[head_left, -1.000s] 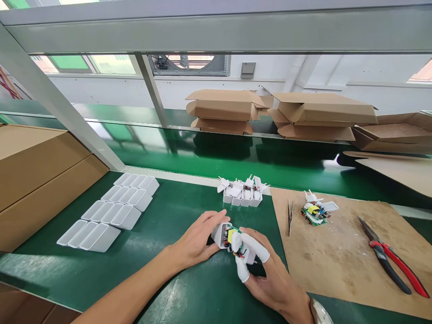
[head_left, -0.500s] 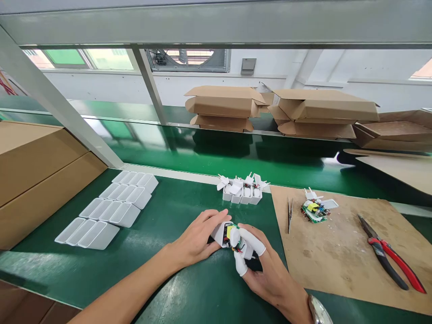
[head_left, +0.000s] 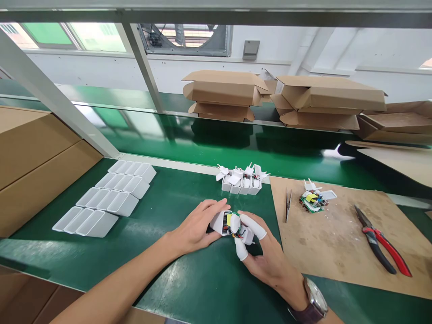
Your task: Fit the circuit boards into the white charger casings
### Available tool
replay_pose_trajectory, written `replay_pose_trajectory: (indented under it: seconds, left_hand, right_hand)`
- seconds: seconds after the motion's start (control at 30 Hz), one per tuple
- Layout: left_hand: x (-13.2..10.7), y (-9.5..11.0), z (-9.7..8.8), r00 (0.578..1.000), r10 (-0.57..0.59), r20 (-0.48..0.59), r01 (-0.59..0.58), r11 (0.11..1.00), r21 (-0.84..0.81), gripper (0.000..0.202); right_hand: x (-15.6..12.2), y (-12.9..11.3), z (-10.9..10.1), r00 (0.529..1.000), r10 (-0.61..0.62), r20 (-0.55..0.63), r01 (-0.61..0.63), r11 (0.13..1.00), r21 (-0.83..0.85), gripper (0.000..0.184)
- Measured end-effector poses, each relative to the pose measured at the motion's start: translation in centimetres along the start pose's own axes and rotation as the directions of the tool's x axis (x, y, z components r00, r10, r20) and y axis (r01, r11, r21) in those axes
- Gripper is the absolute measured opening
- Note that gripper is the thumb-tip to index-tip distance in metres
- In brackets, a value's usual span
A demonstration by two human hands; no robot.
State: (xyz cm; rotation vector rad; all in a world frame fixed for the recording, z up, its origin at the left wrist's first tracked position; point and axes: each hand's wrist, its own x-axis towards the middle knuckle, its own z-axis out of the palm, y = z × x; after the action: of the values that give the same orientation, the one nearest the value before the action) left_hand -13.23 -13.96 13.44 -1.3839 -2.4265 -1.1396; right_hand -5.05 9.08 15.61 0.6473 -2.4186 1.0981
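My left hand (head_left: 199,227) is closed round a white plastic housing (head_left: 217,222), its open end facing right. A green circuit board (head_left: 232,220) with a yellow transformer sits partly inside that open end. My right hand (head_left: 259,243), with white finger cots on the thumb and index finger, pinches the board's outer end, where a white plug cap (head_left: 248,235) shows below the fingers. Just beyond my hands stand several white housings (head_left: 241,186) with boards and plug caps sticking out of their tops.
Rows of empty white housings (head_left: 101,198) lie at left beside a large carton (head_left: 37,166). On the brown board (head_left: 337,243) at right are tweezers (head_left: 288,204), a loose circuit board (head_left: 313,200) and red-black pliers (head_left: 380,243). Cardboard boxes (head_left: 226,92) sit behind the green belt (head_left: 202,148).
The camera view has tilted down, so the bench things appear higher. My hands hold the same housing and board; the right fingers have shifted slightly, showing more of the plug cap.
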Motion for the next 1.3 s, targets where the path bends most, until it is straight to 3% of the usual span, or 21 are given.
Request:
replay_pose_trajectory:
  seconds: [0.6,0.73,0.87,1.0,1.13,1.3]
  left_hand:
    - [0.0,0.0,0.2,1.000,0.006,-0.022,-0.006,1.000,-0.015,0.092]
    - [-0.1,0.4,0.1,1.000,0.001,0.003,-0.001,1.000,-0.011,0.093]
    - [-0.5,0.6,0.3,0.990,-0.086,0.114,0.107,0.976,-0.190,0.088]
    - [-0.5,0.3,0.6,0.991,-0.126,0.052,0.137,0.904,-0.405,0.078]
    - [-0.2,0.2,0.7,0.976,-0.217,0.029,0.199,0.822,-0.534,0.070]
    - [-0.2,0.1,0.6,0.949,-0.313,0.043,0.280,0.770,-0.573,0.064]
  right_hand:
    - [0.1,-0.1,0.1,1.000,0.003,0.005,-0.003,0.999,0.036,0.062]
    - [0.1,0.0,0.1,0.999,-0.049,0.018,0.048,0.997,0.057,0.061]
    - [0.1,0.3,-0.4,0.998,-0.004,0.064,-0.006,0.988,0.156,0.046]
    - [0.2,1.0,-0.3,0.994,0.074,0.074,-0.085,0.985,0.151,0.035]
    - [0.2,1.9,0.8,0.992,-0.025,0.123,0.011,0.993,0.115,0.042]
    - [0.1,2.7,2.2,0.987,-0.127,0.097,0.126,0.992,0.013,0.038]
